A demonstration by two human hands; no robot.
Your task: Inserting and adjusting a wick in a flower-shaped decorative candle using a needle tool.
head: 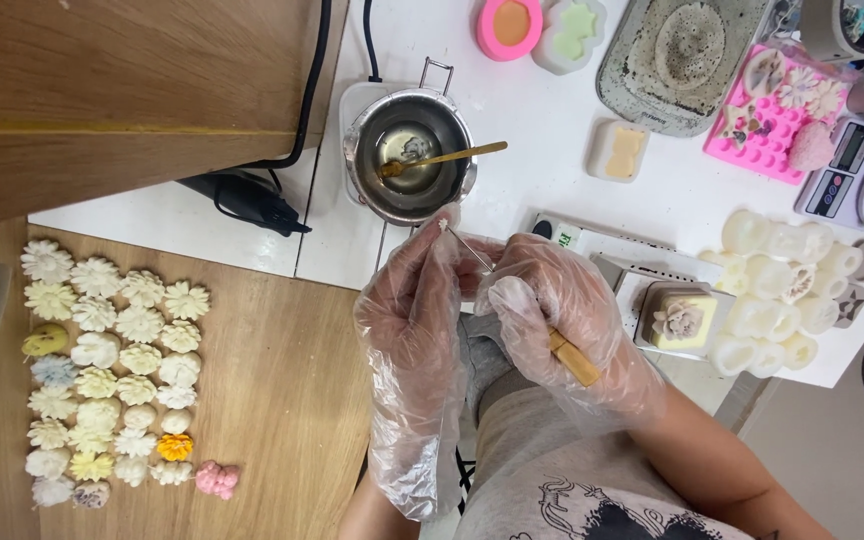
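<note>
white counter (592, 215) holds pot (410, 152); many flowers (112, 370) finished; left hand (414, 300) pinches small piece, right hand (557, 315) grips pick (472, 255); molds (772, 290) remain.

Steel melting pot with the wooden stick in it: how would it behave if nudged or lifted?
The melting pot looks rigid metal and holds clear liquid, so it would likely slosh if pushed. The wooden stick rests loose across its rim and may roll or slide off. The wire handle seems the safer grip.

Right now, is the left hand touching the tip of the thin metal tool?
Touching. The head view shows the gloved left hand pinching the tip of the thin metal tool, whose wooden handle sits in the right hand.
</note>
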